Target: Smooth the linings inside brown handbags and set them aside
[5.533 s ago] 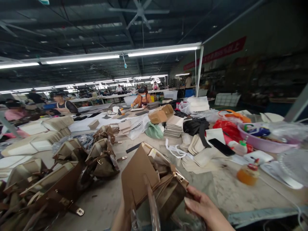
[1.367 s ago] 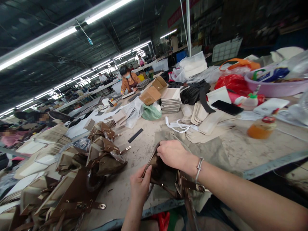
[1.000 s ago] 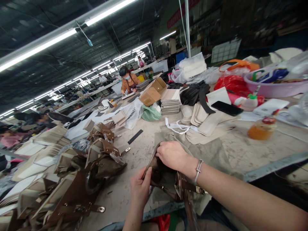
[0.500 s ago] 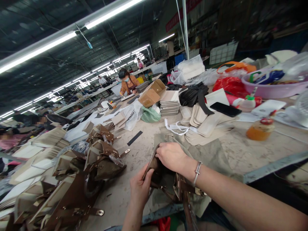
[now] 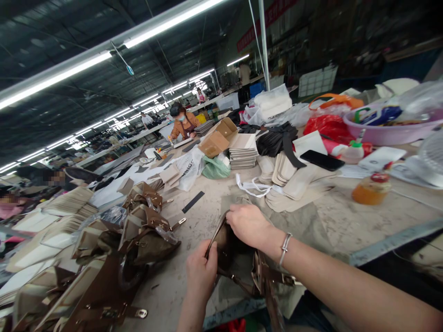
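A brown handbag (image 5: 226,251) lies at the table's near edge, its mouth spread and its straps hanging over the edge. My left hand (image 5: 202,263) pinches the near-left part of its rim, thumb on the inner side. My right hand (image 5: 247,223), with a bracelet on the wrist, grips the same rim farther up, fingers curled over it. Metal fittings show on the bag's straps below my right wrist. Under the bag spreads a grey-green cloth (image 5: 304,230). The bag's inside is dark and partly hidden by my right hand.
Several brown bags (image 5: 148,240) crowd the left, beside stacked pale panels (image 5: 51,221). A black strip (image 5: 193,201) lies ahead. Farther right are a phone (image 5: 321,160), a jar of orange liquid (image 5: 372,189) and a purple basin (image 5: 391,131). A co-worker (image 5: 183,122) sits across the table.
Both hands keep their hold on the bag's rim, with only a slight shift of the fingers. The whole view has moved a little.
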Action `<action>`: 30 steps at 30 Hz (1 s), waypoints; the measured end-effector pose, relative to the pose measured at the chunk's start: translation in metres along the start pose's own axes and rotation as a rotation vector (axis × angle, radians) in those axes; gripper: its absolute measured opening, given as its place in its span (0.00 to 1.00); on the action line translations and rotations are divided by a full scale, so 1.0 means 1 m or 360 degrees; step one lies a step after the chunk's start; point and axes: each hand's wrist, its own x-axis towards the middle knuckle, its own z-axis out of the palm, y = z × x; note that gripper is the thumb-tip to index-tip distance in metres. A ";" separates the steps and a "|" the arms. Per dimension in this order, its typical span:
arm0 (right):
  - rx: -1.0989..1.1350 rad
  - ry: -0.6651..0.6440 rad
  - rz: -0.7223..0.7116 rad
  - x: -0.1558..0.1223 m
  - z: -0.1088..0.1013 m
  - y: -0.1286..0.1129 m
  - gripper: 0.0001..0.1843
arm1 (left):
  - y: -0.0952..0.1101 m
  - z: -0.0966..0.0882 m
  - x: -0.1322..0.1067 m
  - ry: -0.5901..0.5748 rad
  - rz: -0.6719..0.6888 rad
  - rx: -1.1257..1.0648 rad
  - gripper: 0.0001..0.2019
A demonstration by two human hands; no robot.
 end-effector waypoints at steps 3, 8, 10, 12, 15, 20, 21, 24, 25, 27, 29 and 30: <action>0.0003 0.0011 -0.0010 0.002 0.000 0.001 0.15 | 0.000 0.001 0.000 -0.0018 -0.0007 -0.0038 0.16; 0.0005 0.0003 -0.0010 0.005 0.000 0.001 0.15 | 0.002 -0.001 -0.001 -0.0051 -0.0032 -0.0089 0.18; 0.0001 -0.0003 -0.0001 0.005 -0.001 0.001 0.15 | 0.003 -0.001 -0.001 -0.0056 -0.0031 -0.0092 0.18; -0.0004 -0.0012 0.0009 0.005 -0.002 0.001 0.14 | 0.003 0.000 -0.001 -0.0062 -0.0028 -0.0094 0.17; -0.0010 -0.0017 0.0022 0.005 -0.003 0.002 0.14 | 0.001 0.002 -0.001 -0.0087 -0.0016 -0.0112 0.18; -0.0027 0.0010 0.0025 0.007 -0.003 0.004 0.12 | 0.001 0.002 -0.002 -0.0121 0.0017 -0.0114 0.18; -0.0031 0.0013 0.0020 0.007 -0.003 0.004 0.12 | 0.001 0.001 -0.001 -0.0120 0.0030 -0.0093 0.19; -0.0039 0.0024 0.0000 0.008 -0.004 0.004 0.11 | -0.001 0.001 0.000 -0.0123 0.0079 -0.0007 0.18; -0.0041 0.0029 -0.0004 0.009 -0.004 0.005 0.10 | -0.002 0.001 0.001 -0.0130 0.0096 0.0014 0.18; -0.0041 0.0032 -0.0027 0.010 -0.004 0.006 0.11 | -0.006 0.002 0.002 -0.0157 0.0126 0.0021 0.17; -0.0034 0.0015 -0.0080 0.011 -0.004 0.008 0.11 | -0.009 0.003 0.003 -0.0171 0.0143 -0.0006 0.16; -0.0030 0.0002 -0.0113 0.012 -0.004 0.009 0.10 | -0.011 0.003 0.003 -0.0175 0.0151 -0.0018 0.16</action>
